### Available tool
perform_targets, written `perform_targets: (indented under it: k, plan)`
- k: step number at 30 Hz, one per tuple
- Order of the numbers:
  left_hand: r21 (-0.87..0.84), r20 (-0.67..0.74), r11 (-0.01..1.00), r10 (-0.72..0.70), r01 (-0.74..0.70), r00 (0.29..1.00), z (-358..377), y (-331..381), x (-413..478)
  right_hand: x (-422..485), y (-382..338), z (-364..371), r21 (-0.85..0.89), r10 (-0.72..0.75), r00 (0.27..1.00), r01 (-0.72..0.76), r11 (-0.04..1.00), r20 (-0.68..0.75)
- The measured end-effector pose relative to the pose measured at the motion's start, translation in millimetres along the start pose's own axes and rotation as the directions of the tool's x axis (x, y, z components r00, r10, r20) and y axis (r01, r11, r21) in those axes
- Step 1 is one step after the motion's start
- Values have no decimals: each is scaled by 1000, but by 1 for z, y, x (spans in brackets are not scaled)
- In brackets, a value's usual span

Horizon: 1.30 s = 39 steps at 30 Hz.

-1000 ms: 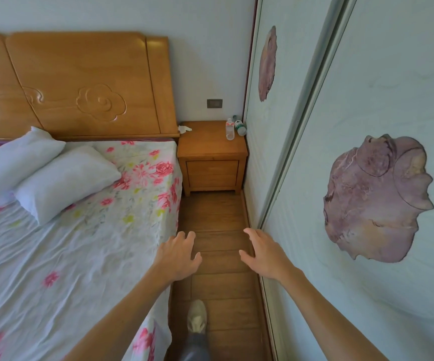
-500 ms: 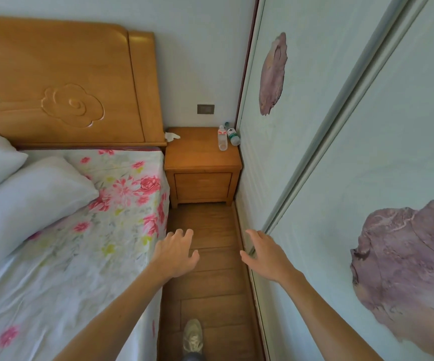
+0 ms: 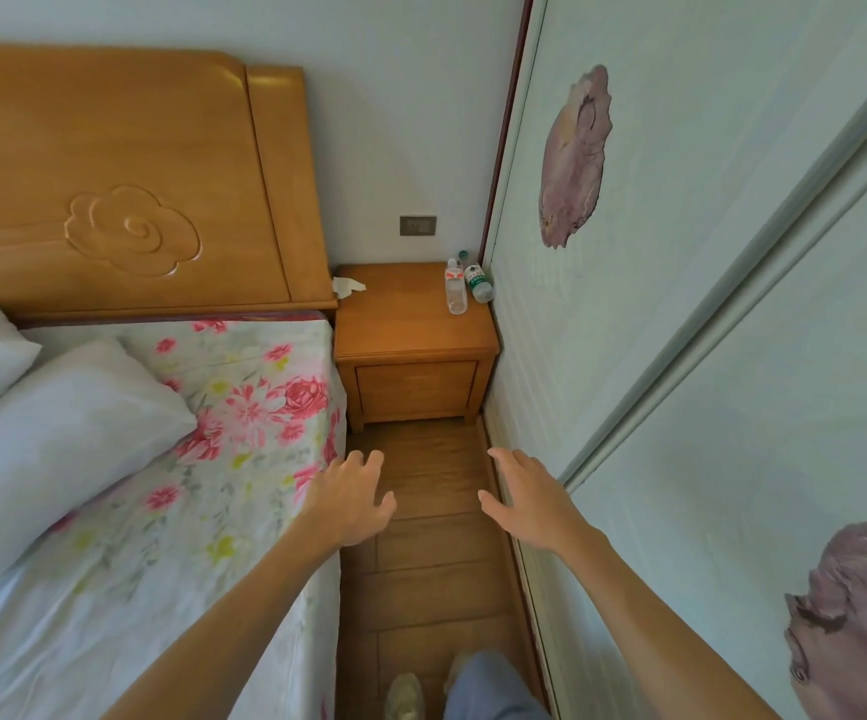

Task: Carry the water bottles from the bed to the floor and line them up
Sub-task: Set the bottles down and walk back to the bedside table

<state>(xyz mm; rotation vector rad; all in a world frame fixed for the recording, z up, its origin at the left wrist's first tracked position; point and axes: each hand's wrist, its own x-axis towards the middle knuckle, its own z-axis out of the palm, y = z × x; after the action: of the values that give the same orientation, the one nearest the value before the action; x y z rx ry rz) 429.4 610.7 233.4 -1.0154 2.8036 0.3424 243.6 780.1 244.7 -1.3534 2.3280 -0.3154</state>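
Two small clear water bottles stand on the wooden nightstand (image 3: 410, 324) at its back right corner: one with a red-and-white label (image 3: 455, 288) and one with a green label (image 3: 478, 284) leaning against the wardrobe. My left hand (image 3: 350, 501) and my right hand (image 3: 530, 498) are stretched out in front of me above the narrow floor strip (image 3: 431, 563), fingers relaxed and spread, holding nothing. The bed (image 3: 124, 511) with a floral sheet lies to the left; no bottle shows on it.
Two white pillows (image 3: 51, 449) lie at the head of the bed under a carved wooden headboard (image 3: 124, 174). A sliding wardrobe door (image 3: 706, 356) with purple motifs closes off the right side. A crumpled tissue (image 3: 348, 287) sits on the nightstand. My shoe (image 3: 404, 696) and trouser leg show below.
I have walked forward along the gap between bed and wardrobe, so the nightstand and bottles are nearer. Both hands stay out in front, empty, fingers relaxed.
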Motion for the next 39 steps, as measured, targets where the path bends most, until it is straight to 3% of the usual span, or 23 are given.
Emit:
perform_targets:
  k: [20,39]
  plan:
    - [-30,38,992,-125,126,991,-32,-8,199,228,62,-61,74,-98,994,94,993,57]
    - [-28,87,997,-74,77,993,-52,-15,363,359,98,-94,162,9,998,-19,987,61]
